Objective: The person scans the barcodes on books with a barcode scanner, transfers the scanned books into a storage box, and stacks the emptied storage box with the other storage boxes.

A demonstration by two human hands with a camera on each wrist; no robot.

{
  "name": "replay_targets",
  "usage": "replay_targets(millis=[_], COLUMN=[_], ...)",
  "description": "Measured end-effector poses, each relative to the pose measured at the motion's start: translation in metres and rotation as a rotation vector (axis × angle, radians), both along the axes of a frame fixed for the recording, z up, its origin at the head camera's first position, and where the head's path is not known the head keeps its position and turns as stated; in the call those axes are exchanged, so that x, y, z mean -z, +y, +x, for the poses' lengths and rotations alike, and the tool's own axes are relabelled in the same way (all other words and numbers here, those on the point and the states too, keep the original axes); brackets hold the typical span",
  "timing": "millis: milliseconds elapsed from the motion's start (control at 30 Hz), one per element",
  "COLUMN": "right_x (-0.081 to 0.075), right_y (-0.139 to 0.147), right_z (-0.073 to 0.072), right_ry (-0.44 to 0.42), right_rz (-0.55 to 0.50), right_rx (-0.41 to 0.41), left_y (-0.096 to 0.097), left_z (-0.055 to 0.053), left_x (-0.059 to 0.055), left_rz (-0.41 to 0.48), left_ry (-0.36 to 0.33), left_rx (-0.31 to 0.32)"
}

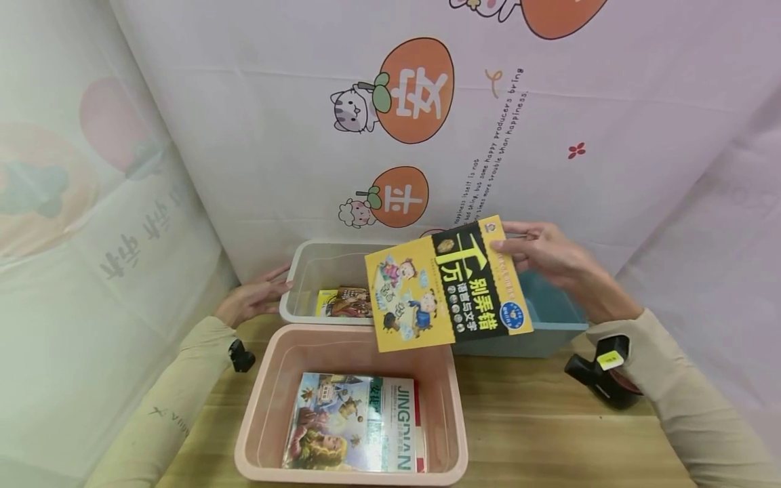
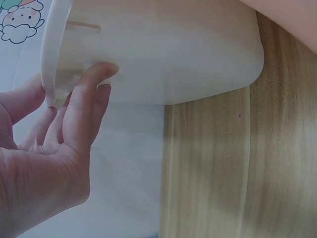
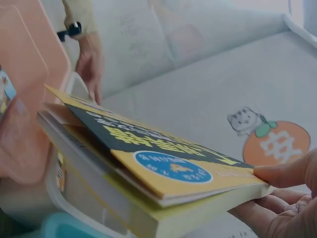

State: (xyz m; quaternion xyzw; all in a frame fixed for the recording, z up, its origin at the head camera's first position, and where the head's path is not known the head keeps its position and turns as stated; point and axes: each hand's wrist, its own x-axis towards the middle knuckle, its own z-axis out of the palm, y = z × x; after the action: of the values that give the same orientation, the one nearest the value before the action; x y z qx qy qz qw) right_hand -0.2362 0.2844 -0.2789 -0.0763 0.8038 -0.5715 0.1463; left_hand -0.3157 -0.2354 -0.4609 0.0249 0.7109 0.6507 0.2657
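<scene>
My right hand (image 1: 543, 254) pinches a yellow and black paperback book (image 1: 411, 271) by its edge, thumb on the cover and fingers beneath. The book is held tilted above the bins, its cover slightly lifted from the pages in the right wrist view. At the left end of the white bin (image 1: 293, 298), my left hand (image 1: 256, 297) grips the rim; in the left wrist view, the thumb lies at the rim (image 2: 48, 74) and the fingers curl under it. Inside the white bin lie yellow and brown books (image 1: 344, 301), partly hidden by the held book.
A pink bin (image 1: 250, 420) stands in front on the wooden table (image 1: 518, 420), with several books (image 1: 348, 420) inside. Behind the held book at the right is a blue bin (image 1: 512, 342). A printed white cloth (image 1: 274, 135) encloses the back and sides.
</scene>
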Motion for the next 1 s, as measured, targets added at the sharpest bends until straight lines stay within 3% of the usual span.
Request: replay_targets(millis=[300, 467, 700, 1000], right_x=[-0.014, -0.018, -0.026, -0.029], right_y=[0.033, 0.055, 0.094, 0.141], right_z=[-0.011, -0.01, -0.007, 0.008], right_ry=[-0.011, -0.022, 0.029, 0.163], right_rz=[0.096, 0.159, 0.186, 0.481], right_rx=[0.021, 0.024, 0.056, 0.033], left_y=[-0.004, -0.003, 0.0, 0.0], left_z=[-0.003, -0.001, -0.002, 0.001], left_x=[-0.003, -0.001, 0.001, 0.0], left_rz=[-0.001, 0.018, 0.016, -0.002], left_ry=[0.019, 0.005, -0.009, 0.005], left_rx=[0.004, 0.006, -0.009, 0.005])
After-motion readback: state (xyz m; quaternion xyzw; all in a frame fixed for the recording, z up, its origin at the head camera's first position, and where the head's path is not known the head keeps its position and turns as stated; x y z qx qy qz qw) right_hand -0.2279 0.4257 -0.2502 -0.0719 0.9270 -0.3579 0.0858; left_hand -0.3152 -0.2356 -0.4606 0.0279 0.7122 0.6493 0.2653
